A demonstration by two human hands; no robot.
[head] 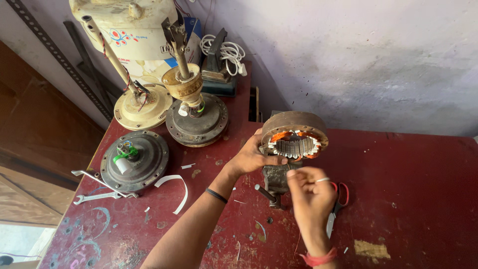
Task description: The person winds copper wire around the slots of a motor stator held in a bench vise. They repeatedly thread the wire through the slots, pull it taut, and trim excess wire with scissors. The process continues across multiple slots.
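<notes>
A round fan stator [295, 135] with copper windings and white slot paper is clamped upright in a small bench vise [275, 180] on the red table [408, 199]. My left hand [251, 158] grips the stator's left rim, thumb across its lower edge. My right hand [311, 192] hovers just below the stator, fingers pinched together near the slots; whether a thin wire or paper strip is between them cannot be told. A ring sits on one finger, a red thread on the wrist.
Red-handled scissors [338, 201] lie right of the vise. Three ceiling fan motors [134, 159] [198, 118] [142, 105] stand at the back left, with a spanner [97, 198] and a curved white paper strip [177, 192] nearby. A coiled white cord [226, 50] rests by the wall.
</notes>
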